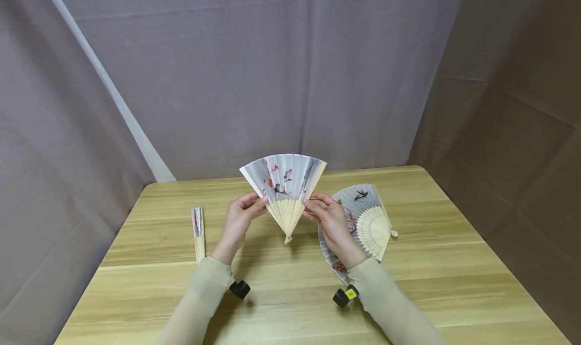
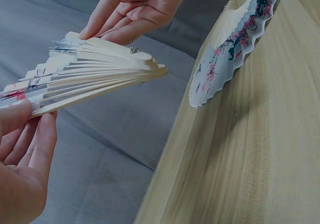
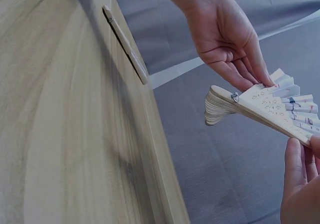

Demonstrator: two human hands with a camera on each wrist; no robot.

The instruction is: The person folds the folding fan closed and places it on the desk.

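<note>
I have the half-open fan (image 1: 283,186) up off the table (image 1: 454,264), roughly centred between both hands, pivot rivet pointing down toward me, painted leaf fanned up and away.

Left hand (image 1: 239,220): fingers curled lightly, thumb and fingertips pinching the left outer guard stick just where the paper meets the bamboo ribs. Left wrist view confirms it: fingertips (image 2: 30,134) clamp the rib stack edge-on.

Right hand (image 1: 330,218): same pinch, mirrored, on the right outer guard. Right wrist view shows the rivet end free, nothing touching it; I can't see exactly how far the thumb wraps.

Key relation: the fan's long axis runs from the rivet at the bottom up through the middle of the leaf, near vertical in the head view. The two guards diverge from it left and right, and each hand sits on its own guard at about equal height. Neither hand is nearer; the grip is symmetric. My judgement: any further spread or closing means swinging the guards about the rivet, hands moving apart or together along the arc, not up or down.

Spread is partial, well short of a half circle.

Other items: fully open fan (image 1: 369,219) flat on the table, right under and beside my right hand, apart from it. Closed fan (image 1: 198,233) lies on the table left of my left hand, long axis pointing away from me, well apart from the held one.
</note>
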